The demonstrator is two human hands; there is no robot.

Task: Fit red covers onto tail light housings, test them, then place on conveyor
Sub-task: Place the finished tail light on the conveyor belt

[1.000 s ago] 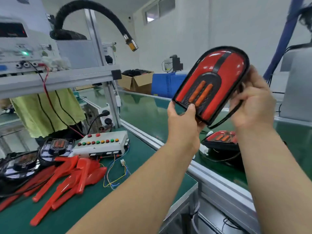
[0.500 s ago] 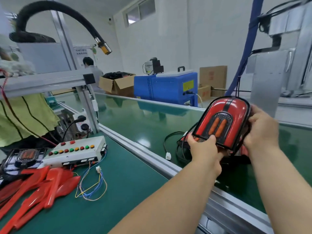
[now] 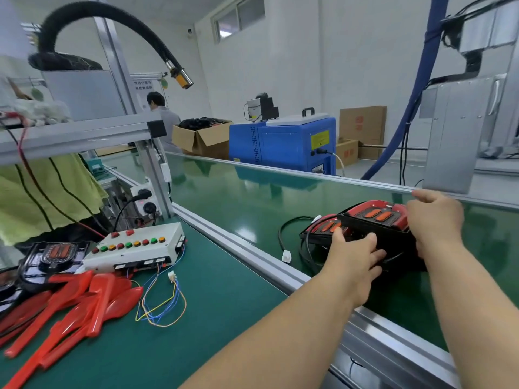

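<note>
A covered tail light (image 3: 376,217), red with two orange strips in a black housing, lies flat on the green conveyor belt (image 3: 238,203), resting partly on another covered tail light (image 3: 323,227). My left hand (image 3: 355,259) grips its near edge, fingers curled over the black rim. My right hand (image 3: 434,217) holds its right side, fingers wrapped round the far edge. Black cables with a white plug (image 3: 287,255) trail left of the lights. Loose red covers (image 3: 92,296) are piled on the bench at left, next to an uncovered housing (image 3: 53,255).
A white test box with coloured buttons (image 3: 134,248) and loose wires sits on the green bench. An aluminium rail (image 3: 252,256) separates bench from belt. A blue machine (image 3: 283,144), cardboard boxes and a person stand beyond the belt. A black hose nozzle (image 3: 179,75) hangs overhead.
Both hands have lowered the tail light from chest height down onto the belt, laying it flat over the other light. The view has turned right.
</note>
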